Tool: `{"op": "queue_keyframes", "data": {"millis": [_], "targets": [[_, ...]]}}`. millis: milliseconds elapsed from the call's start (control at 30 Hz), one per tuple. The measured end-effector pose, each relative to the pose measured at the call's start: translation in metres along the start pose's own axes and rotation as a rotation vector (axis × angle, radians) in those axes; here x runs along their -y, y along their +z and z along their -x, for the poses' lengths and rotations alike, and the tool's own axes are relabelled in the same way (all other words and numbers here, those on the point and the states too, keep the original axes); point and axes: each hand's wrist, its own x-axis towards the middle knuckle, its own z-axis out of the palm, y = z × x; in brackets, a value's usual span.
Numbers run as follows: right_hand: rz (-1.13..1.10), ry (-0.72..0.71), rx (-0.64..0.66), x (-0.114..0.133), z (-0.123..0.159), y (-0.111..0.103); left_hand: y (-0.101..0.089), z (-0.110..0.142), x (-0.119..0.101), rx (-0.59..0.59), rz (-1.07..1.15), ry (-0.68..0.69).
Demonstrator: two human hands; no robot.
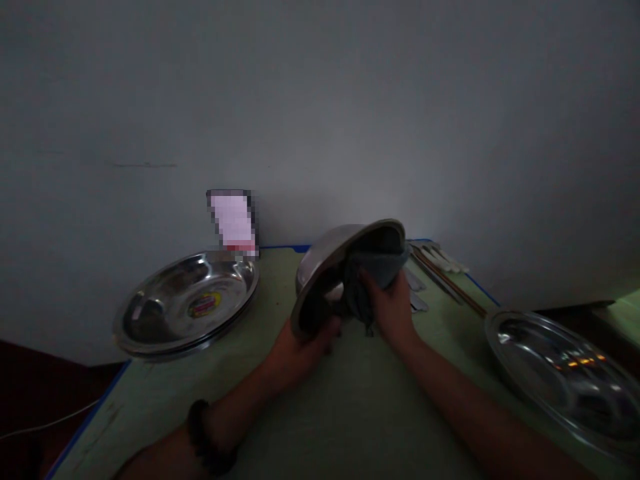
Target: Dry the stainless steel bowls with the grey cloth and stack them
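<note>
Tilted on its side above the table is a metal basin (330, 253), its hollow turned toward me. My left hand (305, 350) grips the basin's lower rim, thumb on the inside and the other fingers hidden behind. A dark grey cloth (377, 270) is bunched in my right hand (390, 303), which presses it against the inner wall near the right side of the rim. The fingers of that hand are partly covered by the cloth. A dark beaded bracelet (205, 433) circles my left wrist.
Stacked shiny metal basins (187, 307) stand on the left of the pale green table (320, 420). Another metal basin (565, 380) lies at the right edge. Chopsticks (455, 283) and white-handled utensils (445, 260) lie at the back right. A phone-like screen (234, 220) leans against the wall.
</note>
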Motion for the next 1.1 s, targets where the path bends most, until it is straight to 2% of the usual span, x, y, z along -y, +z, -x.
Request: {"op": "queue_keyframes", "data": {"millis": [100,200,300,367,433,500,600,700,800,867,900,1100], "targets": [[0.011,-0.107,-0.082,0.002,-0.014,-0.009,0.001,-0.001,0.0,-0.064,0.133,-0.017],[-0.001,-0.107,-0.091,-0.001,-0.002,-0.004,0.001,-0.004,0.001,0.007,0.165,-0.038],[-0.038,-0.021,0.034,-0.002,0.017,0.007,0.001,-0.003,0.0,0.127,0.134,-0.012],[-0.036,-0.006,0.112,0.001,0.019,0.008,0.001,-0.002,-0.003,0.152,0.09,-0.019],[0.002,-0.041,0.087,0.006,0.01,0.002,0.0,-0.001,-0.005,0.115,0.067,-0.073],[0.052,-0.099,-0.008,0.009,-0.004,-0.007,-0.001,-0.001,-0.006,0.015,0.092,-0.127],[0.092,-0.159,-0.1,0.008,-0.017,-0.015,-0.003,-0.003,-0.004,-0.105,0.137,-0.104],[0.033,-0.121,-0.094,0.001,-0.006,-0.007,-0.003,-0.005,-0.003,-0.066,0.143,-0.087],[-0.047,0.003,0.047,-0.004,0.014,0.005,0.0,-0.003,-0.008,0.034,0.182,-0.096],[-0.054,0.049,0.137,-0.005,0.018,0.007,0.002,-0.002,-0.012,0.081,0.175,-0.109],[-0.042,0.045,0.143,-0.004,0.015,0.006,0.002,-0.001,-0.014,0.08,0.159,-0.121],[0.082,-0.114,-0.077,-0.003,-0.013,-0.012,0.0,-0.003,-0.008,-0.119,0.13,-0.15]]}}
